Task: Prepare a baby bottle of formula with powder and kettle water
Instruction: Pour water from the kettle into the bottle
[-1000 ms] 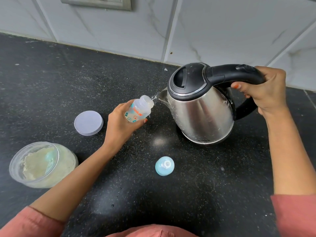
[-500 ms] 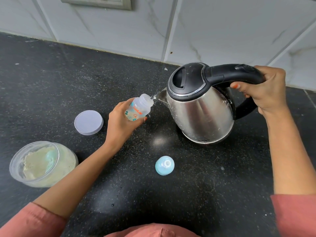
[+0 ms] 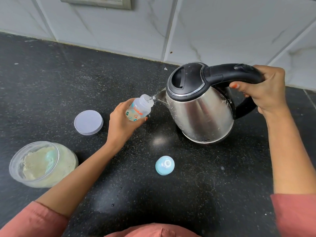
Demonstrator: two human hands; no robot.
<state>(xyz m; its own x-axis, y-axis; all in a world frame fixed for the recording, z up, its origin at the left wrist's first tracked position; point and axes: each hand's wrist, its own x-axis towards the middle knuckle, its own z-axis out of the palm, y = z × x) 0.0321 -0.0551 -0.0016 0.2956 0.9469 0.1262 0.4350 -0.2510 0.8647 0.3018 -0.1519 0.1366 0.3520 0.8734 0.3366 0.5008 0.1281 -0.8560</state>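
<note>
Stainless-steel electric kettle (image 3: 200, 115), black lid and black handle (image 3: 236, 74), is tilted with its spout (image 3: 161, 94) toward the left. The right hand (image 3: 266, 89) clenches the handle at its upper rear bend, fingers wrapped fully round; one orange-painted fingertip shows beneath the handle. The right forearm rises from the lower right and the wrist is cocked inward. Whether the kettle base touches the black speckled countertop (image 3: 51, 74) cannot be told.

The left hand (image 3: 123, 124) grasps the baby bottle (image 3: 139, 110) round its lower body, fingers and thumb closed on it. The left forearm reaches diagonally from the lower left. The bottle is uncapped and held tilted, its open neck up and to the right, just beside the spout. A thin stream of water (image 3: 154, 97) runs from the spout to the bottle mouth.

On the countertop, a blue teat cap (image 3: 165, 165) stands between the two forearms, apart from both hands. A grey jar lid (image 3: 88, 122) lies flat, left of the left hand. An open clear jar of pale powder (image 3: 42, 164) sits at the lower left, with a teal scoop (image 3: 50, 159) inside.
</note>
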